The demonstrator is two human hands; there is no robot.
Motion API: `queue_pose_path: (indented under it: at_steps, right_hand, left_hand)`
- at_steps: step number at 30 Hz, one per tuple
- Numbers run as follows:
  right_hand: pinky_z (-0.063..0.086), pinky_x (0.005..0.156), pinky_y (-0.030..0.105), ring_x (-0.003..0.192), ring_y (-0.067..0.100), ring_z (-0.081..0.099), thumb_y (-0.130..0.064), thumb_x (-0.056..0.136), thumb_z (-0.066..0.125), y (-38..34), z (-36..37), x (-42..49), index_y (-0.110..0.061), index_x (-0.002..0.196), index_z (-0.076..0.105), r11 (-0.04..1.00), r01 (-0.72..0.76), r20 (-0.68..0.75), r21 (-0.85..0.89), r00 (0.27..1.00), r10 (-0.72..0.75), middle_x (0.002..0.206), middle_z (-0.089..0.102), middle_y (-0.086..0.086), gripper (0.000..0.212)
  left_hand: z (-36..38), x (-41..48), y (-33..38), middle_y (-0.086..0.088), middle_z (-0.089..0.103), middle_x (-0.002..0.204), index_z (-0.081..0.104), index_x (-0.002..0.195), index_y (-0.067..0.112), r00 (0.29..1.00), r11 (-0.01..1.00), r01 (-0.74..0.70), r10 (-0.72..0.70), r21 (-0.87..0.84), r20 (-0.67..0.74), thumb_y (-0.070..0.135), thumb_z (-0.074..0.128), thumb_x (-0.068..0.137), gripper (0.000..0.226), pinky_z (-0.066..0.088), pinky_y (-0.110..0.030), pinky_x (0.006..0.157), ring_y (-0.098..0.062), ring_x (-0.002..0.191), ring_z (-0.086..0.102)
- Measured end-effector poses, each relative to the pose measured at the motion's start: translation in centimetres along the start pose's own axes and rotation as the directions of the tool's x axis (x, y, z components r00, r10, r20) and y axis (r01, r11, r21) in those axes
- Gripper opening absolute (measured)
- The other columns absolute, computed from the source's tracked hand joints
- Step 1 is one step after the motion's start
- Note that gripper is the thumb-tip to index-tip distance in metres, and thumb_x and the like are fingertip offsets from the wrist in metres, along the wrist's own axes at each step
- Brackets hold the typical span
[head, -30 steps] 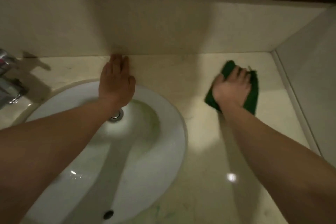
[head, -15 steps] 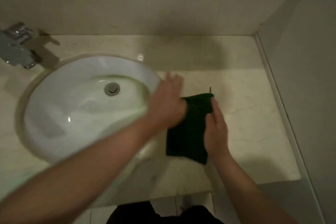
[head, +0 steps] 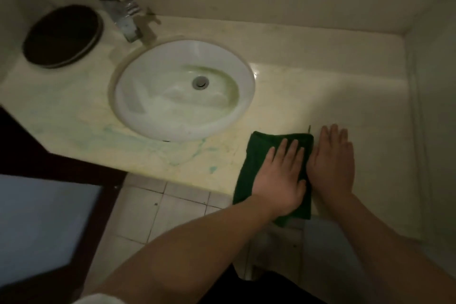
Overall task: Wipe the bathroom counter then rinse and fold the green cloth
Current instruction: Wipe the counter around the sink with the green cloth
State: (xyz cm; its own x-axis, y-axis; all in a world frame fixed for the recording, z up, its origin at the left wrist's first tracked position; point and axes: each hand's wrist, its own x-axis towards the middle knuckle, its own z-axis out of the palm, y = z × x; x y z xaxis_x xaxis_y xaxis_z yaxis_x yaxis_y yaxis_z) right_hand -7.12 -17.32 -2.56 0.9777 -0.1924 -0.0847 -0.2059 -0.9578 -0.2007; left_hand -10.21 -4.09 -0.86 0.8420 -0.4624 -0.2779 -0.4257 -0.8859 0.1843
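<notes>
— Dim bathroom, pale stone bench [head: 283, 96] with a white sink [head: 182, 91] set into it, tap [head: 125, 18] behind it and a dark round tray [head: 61, 36] at the far left. Where's the green cloth [head: 256, 155]?

— Right of the sink, at the bench's front edge, lying as a narrow rectangle. Its near end hangs over the lip.

— And the hands?

— The left hand [head: 281, 177] lies flat on top of the cloth, fingers [head: 293, 153] extended and slightly spread, pressing rather than pinching. The right hand [head: 333, 163] is flat on the bare bench, just beside the cloth's right edge, fingers together. Neither is gripping anything.

— How would it handle?

— Soft and light, I'd judge; limp, with no stiffness of its own. If it's damp it will cling to the stone and sag where it overhangs.

— So where to take it?

— Probably pinch the far corners, or the overhanging end, and keep a palm on the rest so the layers don't slide apart.
</notes>
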Motion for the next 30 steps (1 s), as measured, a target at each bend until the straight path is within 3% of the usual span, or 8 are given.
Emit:
queue_pose_path:
  at_steps: [4,8,14,19,22,26,28,30]
  right_hand:
    - [0.017,0.118,0.050,0.145,0.039,0.021,-0.028,0.090,0.020,-1.9,0.2,-1.5,-0.002,0.149,0.027,1.000,-0.011,0.037,-0.029,0.999,0.012,0.157,0.025,0.020,0.065]
    - [0.018,0.116,0.051,0.144,0.039,0.023,-0.033,0.090,0.028,-3.9,1.0,-3.2,-0.004,0.150,0.028,0.996,0.067,0.056,-0.064,0.996,-0.064,0.156,0.027,0.020,0.066]
    - [0.019,0.116,0.051,0.145,0.037,0.022,-0.033,0.090,0.031,-3.9,1.1,-3.3,-0.008,0.150,0.027,0.996,0.072,0.004,-0.054,0.997,-0.072,0.156,0.028,0.019,0.065]
    - [0.015,0.118,0.051,0.146,0.038,0.017,-0.033,0.091,0.028,-4.8,1.2,-3.5,-0.007,0.151,0.021,0.997,0.017,0.005,-0.076,1.000,-0.017,0.159,0.022,0.018,0.066]
    - [0.015,0.118,0.052,0.146,0.040,0.016,-0.035,0.089,0.029,-7.6,1.4,-3.8,-0.002,0.150,0.023,0.999,0.002,0.023,-0.044,1.000,-0.001,0.158,0.021,0.021,0.070]
    - [0.007,0.119,0.045,0.149,0.033,0.008,-0.029,0.096,0.031,-14.9,2.4,-3.5,-0.006,0.152,0.020,0.988,0.150,-0.001,0.040,0.989,-0.150,0.161,0.015,0.015,0.061]
    - [0.004,0.121,0.042,0.150,0.030,0.004,-0.026,0.100,0.031,-17.8,3.0,-3.5,-0.008,0.153,0.018,0.984,0.109,-0.011,0.141,0.994,-0.109,0.162,0.012,0.013,0.057]
    - [0.007,0.121,0.044,0.149,0.031,0.007,-0.024,0.099,0.027,-19.9,4.0,-3.9,-0.005,0.151,0.022,0.981,-0.003,-0.008,0.195,1.000,0.004,0.161,0.017,0.015,0.056]
  left_hand:
    - [-0.5,-0.5,-1.7,-0.009,0.009,0.162,0.015,0.153,0.009,0.999,1.000,-0.011,0.010,-0.022,-0.046,0.042,0.032,0.093,0.070,0.002,-0.042,0.121,-0.025,0.149,-0.001]
    - [-1.2,-2.6,-7.5,-0.007,0.007,0.163,0.013,0.154,0.013,0.996,0.998,0.066,-0.066,-0.003,-0.062,0.043,0.033,0.091,0.072,0.005,-0.043,0.121,-0.023,0.149,0.000]
    - [-1.4,-10.0,-20.9,-0.011,0.024,0.159,0.019,0.151,0.012,0.933,0.937,0.349,-0.346,0.017,-0.104,0.037,0.029,0.093,0.064,0.014,-0.045,0.121,-0.025,0.148,0.016]
    - [-1.5,-12.3,-23.2,-0.015,0.027,0.156,0.026,0.149,0.006,0.910,0.917,0.398,-0.394,0.007,-0.130,0.035,0.027,0.092,0.064,0.012,-0.045,0.120,-0.030,0.147,0.016]
    - [-1.5,-9.5,-19.8,-0.015,0.028,0.156,0.021,0.150,0.007,0.936,0.942,0.337,-0.335,-0.001,-0.113,0.037,0.034,0.091,0.067,0.012,-0.045,0.120,-0.030,0.146,0.019]
    - [-1.6,-4.9,-13.9,-0.015,0.017,0.160,0.018,0.151,0.008,0.977,0.979,0.204,-0.203,0.021,-0.072,0.042,0.033,0.091,0.070,0.013,-0.051,0.118,-0.036,0.147,0.009]
    - [-1.1,-5.4,-14.4,-0.014,0.009,0.161,0.015,0.152,0.007,0.997,0.996,0.071,-0.069,0.051,-0.036,0.043,0.029,0.095,0.069,0.005,-0.050,0.119,-0.035,0.148,0.000]
    - [-1.2,-7.1,-18.2,-0.014,0.012,0.161,0.017,0.152,0.005,0.998,1.000,-0.015,0.014,-0.016,-0.067,0.038,0.030,0.096,0.066,0.006,-0.046,0.120,-0.031,0.149,0.003]
